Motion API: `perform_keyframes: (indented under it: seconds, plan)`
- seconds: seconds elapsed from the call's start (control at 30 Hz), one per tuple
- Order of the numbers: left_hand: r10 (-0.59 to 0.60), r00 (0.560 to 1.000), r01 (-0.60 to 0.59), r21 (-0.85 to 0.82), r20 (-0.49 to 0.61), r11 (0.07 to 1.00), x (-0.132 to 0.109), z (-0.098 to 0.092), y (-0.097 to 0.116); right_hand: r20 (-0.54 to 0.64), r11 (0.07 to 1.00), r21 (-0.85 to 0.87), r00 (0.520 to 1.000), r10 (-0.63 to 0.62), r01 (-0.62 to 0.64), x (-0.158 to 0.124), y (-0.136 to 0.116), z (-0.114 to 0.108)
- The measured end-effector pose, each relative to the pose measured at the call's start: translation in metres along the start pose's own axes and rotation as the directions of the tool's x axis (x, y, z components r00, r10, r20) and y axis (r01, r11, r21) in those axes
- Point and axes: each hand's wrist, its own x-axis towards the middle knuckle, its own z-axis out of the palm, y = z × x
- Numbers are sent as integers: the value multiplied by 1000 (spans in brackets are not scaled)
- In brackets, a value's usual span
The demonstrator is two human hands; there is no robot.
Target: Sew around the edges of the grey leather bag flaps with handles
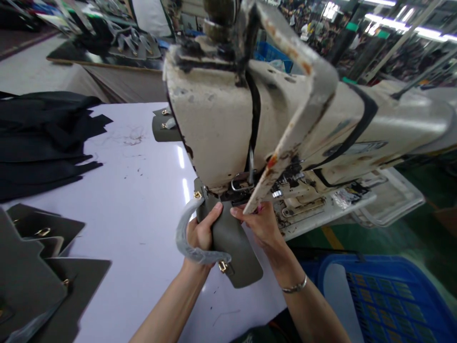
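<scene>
Both of my hands are at the front of a sewing machine head (221, 114) with chipped cream paint. Between them is an olive-grey leather bag panel (232, 252), its upper end under the machine's presser area. My left hand (202, 233) grips the panel's left edge, beside a handle wrapped in clear plastic film (185, 243). A gold metal fitting (223, 267) joins the handle to the panel. My right hand (259, 225) pinches the panel's upper right edge, its fingertips just below a rust-marked metal guard bar (296, 95).
A white work table (135, 190) holds stacked olive-grey panels (28, 281) at lower left and black material pieces (43, 143) at left. A blue plastic crate (385, 300) sits at lower right. Another table and factory workstations stand behind.
</scene>
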Motion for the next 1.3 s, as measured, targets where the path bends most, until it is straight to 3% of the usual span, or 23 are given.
perform_keyframes:
  seconds: [0.3,0.4,0.53,0.83,1.07,1.3]
  plan:
    - [95,995,-94,34,-31,995,17,1,5,-107,992,-103,990,-89,78,4,0,7]
    - [52,999,-52,38,-4,998,14,2,10,-118,988,-133,988,-99,83,3,0,7]
    - [-50,988,40,76,144,996,9,0,14,-89,990,-87,989,-117,110,2,2,8]
    - [-45,988,32,93,146,995,17,0,24,-163,976,-208,981,-105,70,2,3,11]
    - [-21,984,-18,215,177,976,18,2,40,-198,983,-175,976,-89,54,0,3,19]
    - [-2,955,-93,306,296,947,26,2,55,-218,999,-39,975,-43,36,1,10,25]
